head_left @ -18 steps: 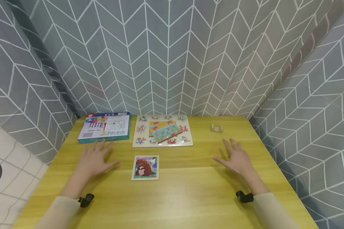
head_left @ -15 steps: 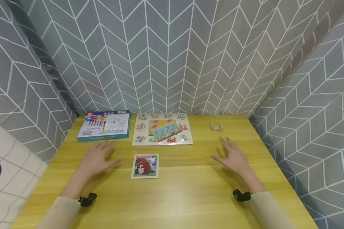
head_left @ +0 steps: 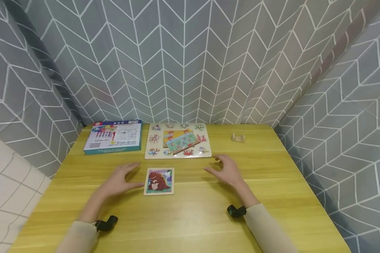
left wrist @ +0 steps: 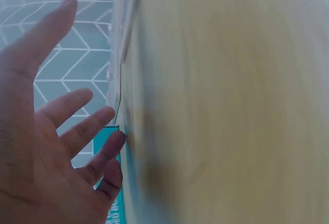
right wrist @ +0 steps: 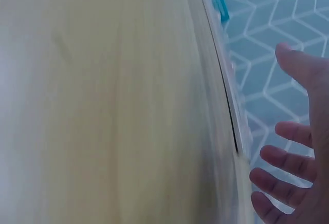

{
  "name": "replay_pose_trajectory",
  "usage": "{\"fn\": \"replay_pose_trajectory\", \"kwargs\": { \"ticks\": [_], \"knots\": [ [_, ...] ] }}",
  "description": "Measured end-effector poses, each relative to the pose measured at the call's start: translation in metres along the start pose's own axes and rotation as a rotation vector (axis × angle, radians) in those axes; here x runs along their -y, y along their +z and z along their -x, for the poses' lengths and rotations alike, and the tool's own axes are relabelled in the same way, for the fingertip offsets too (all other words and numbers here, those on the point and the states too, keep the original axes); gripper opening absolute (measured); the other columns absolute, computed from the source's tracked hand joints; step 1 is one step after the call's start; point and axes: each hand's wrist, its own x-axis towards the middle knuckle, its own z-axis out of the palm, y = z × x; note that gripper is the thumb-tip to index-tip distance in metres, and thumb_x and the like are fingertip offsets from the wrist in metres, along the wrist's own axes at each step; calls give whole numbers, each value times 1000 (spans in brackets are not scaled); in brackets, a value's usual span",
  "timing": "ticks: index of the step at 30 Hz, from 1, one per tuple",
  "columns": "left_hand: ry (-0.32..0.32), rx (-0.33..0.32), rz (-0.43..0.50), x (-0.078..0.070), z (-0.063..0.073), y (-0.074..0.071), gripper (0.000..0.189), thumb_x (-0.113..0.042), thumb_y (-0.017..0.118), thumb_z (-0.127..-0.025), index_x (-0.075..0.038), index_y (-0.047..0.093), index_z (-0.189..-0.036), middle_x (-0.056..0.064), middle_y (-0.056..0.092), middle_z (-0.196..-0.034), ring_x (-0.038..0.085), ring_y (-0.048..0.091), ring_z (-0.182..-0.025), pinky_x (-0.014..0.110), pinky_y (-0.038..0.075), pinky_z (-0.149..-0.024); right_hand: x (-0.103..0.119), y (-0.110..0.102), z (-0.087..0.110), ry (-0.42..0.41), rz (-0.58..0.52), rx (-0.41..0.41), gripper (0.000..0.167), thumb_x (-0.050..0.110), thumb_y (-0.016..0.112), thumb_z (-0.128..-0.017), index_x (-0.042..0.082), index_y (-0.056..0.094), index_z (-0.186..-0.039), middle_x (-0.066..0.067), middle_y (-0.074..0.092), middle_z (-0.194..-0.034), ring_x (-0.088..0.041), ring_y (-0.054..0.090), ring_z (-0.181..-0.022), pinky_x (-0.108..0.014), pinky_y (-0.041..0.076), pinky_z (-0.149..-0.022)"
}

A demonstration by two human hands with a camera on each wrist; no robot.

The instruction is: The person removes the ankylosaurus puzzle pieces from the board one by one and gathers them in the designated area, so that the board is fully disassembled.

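A small framed puzzle with a brown dinosaur picture [head_left: 158,181] lies flat on the yellow wooden table [head_left: 190,218]. Just left of it is my left hand [head_left: 118,181], thumb and fingers spread apart, the thumb tip close to the puzzle's left edge. To its right, a hand's length away, my right hand [head_left: 226,170] hovers with thumb and fingers parted, near the lower right corner of the large peg puzzle board [head_left: 150,154]. Both palms show nothing held in the wrist views, where the left fingers [left wrist: 85,131] and right fingers [right wrist: 285,157] are loosely bent.
Two picture boards, one orange and one green [head_left: 181,142], lie overlapped on the peg board. A teal-edged box [head_left: 114,137] sits at the back left, and a small wooden bracket [head_left: 238,138] at the back right. Grey patterned curtain [head_left: 183,63] hangs behind the table.
Both hands have moved inward toward the dinosaur puzzle, the right one by more. The left hand has come away from the box. The objects stay in place while the view shifts slightly.
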Motion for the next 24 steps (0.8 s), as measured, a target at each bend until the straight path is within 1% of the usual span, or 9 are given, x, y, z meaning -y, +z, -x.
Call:
{"fn": "replay_pose_trajectory", "kwargs": {
  "ticks": [3, 6, 10, 14, 18, 21, 24],
  "knots": [
    [1, 6, 56, 4, -1, 6, 91, -51, 84, -88, -7, 48, -160, 26, 44, -162, 56, 34, -147, 75, 29, -116, 15, 16, -11, -29, -61, 36, 64, 44, 86, -89, 6, 69, -137, -13, 71, -123, -31, 64, -111, -49, 55, -94],
    [3, 33, 89, 8, -2, 12, 94, -51, 86, -86, -11, 46, -162, 24, 40, -166, 54, 30, -149, 77, 27, -116, 28, 32, -22, -78, -114, 95, 60, 38, 86, -90, 5, 68, -138, -13, 71, -124, -32, 64, -113, -50, 54, -97],
    [34, 64, 86, 10, -6, 19, 102, -53, 90, -81, -16, 43, -164, 21, 37, -168, 50, 29, -148, 78, 30, -113, 46, 53, -36, -167, -127, 167, 54, 32, 83, -94, 5, 67, -138, -13, 72, -123, -30, 65, -113, -47, 54, -99],
    [57, 64, 85, 11, -7, 23, 111, -51, 95, -74, -18, 41, -165, 19, 37, -167, 46, 30, -146, 78, 31, -111, 68, 68, -47, -244, -138, 239, 45, 27, 80, -97, 5, 69, -135, -11, 73, -120, -28, 66, -112, -43, 54, -100],
    [71, 57, 32, 12, -6, 25, 116, -59, 95, -70, -20, 40, -166, 16, 38, -167, 42, 31, -145, 77, 33, -111, 93, 79, -54, -292, -148, 313, 40, 25, 78, -99, 6, 71, -132, -8, 74, -120, -25, 67, -112, -38, 55, -99],
    [93, 50, -24, 13, -7, 27, 118, -66, 92, -70, -19, 41, -165, 13, 40, -166, 39, 33, -144, 75, 35, -111, 106, 90, -59, -318, -112, 361, 36, 25, 77, -100, 7, 73, -131, -6, 74, -121, -20, 68, -110, -31, 55, -97],
    [107, 46, -45, 13, -7, 30, 117, -67, 91, -70, -17, 43, -164, 12, 42, -165, 38, 35, -143, 72, 36, -111, 113, 104, -64, -335, -69, 416, 33, 25, 76, -101, 9, 73, -129, -5, 73, -122, -16, 68, -109, -24, 54, -94]
  ]
}}
